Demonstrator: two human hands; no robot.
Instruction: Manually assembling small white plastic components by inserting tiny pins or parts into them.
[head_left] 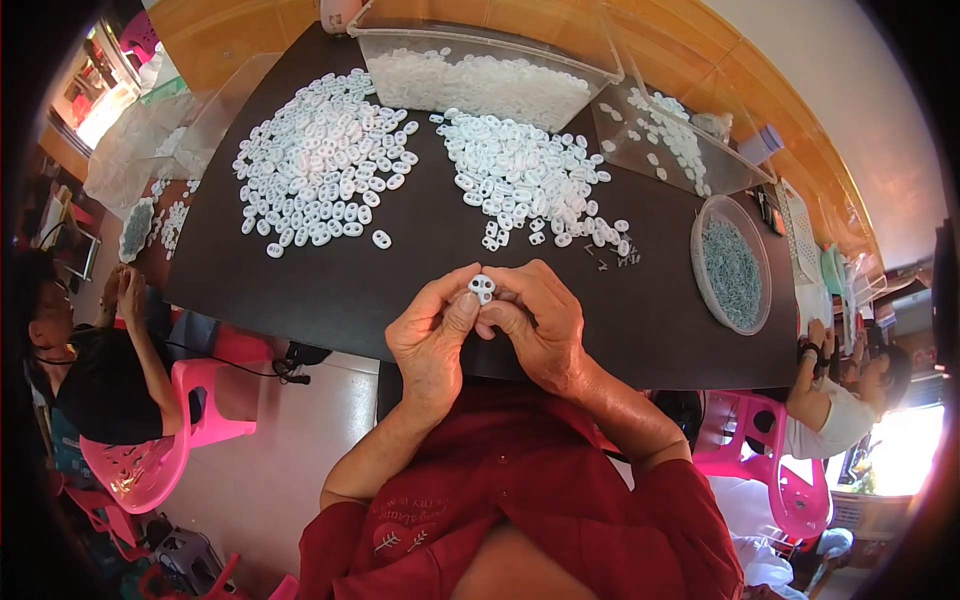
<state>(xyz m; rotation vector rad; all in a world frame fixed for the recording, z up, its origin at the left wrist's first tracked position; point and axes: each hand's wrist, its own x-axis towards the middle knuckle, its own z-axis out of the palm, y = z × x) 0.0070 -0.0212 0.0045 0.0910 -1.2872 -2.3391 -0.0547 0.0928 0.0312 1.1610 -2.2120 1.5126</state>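
Note:
Both hands meet in front of my chest, over the near edge of a dark table (pixel 330 285). Between their fingertips is a small white plastic cord lock (pixel 482 287) with round holes facing up. My left hand (pixel 430 335) pinches it from the left with thumb and forefinger. From the right, the thumb and fingers of my right hand (pixel 545 325) press against the same piece. Beyond the hands lie a left pile of white oval two-hole pieces (pixel 315 165) and a right pile of white pieces (pixel 515 165). Small metal springs (pixel 628 260) lie loose beside the right pile.
A round tub (pixel 700 270) of grey springs stands at the table's right. Clear plastic bins (pixel 490 45) with white pieces line the back. One person (pixel 110 385) sits at left and another (pixel 825 405) at right, near pink chairs (pixel 205 405).

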